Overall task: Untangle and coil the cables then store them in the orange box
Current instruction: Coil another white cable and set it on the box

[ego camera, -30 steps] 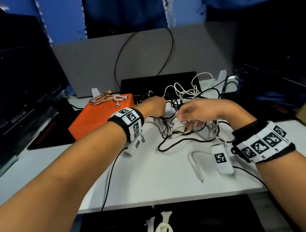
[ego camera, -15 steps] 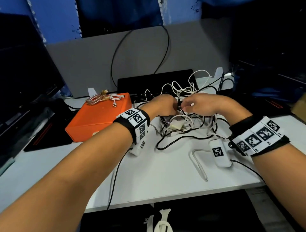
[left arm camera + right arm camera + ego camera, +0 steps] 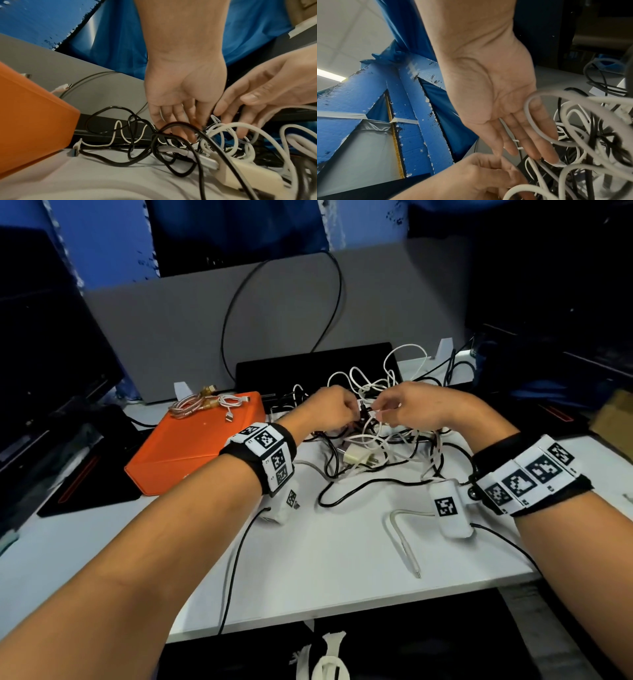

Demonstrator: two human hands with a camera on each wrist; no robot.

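A tangle of black and white cables [image 3: 380, 446] lies mid-table with a white plug adapter [image 3: 358, 457] in it. Both hands meet just above the tangle. My left hand [image 3: 349, 412] pinches a black cable end, its fingers reaching down among the black loops [image 3: 171, 128]. My right hand [image 3: 385, 413] pinches a thin white cable [image 3: 371, 426], and a white loop [image 3: 537, 121] hangs across its fingers. The closed orange box [image 3: 191, 450] stands to the left of the tangle. A coiled pinkish cable and a white cable [image 3: 205, 405] rest on its lid.
A black flat device [image 3: 318, 364] and a grey partition [image 3: 171, 330] stand behind the tangle. A dark monitor [image 3: 44, 344] and a black mat [image 3: 85, 487] are at the left. One loose white cable [image 3: 406, 542] lies near the front edge [image 3: 342, 607].
Both hands have risen out of the pile and come together above it. The right hand, earlier low in the cables, now pinches a white strand beside the left hand.
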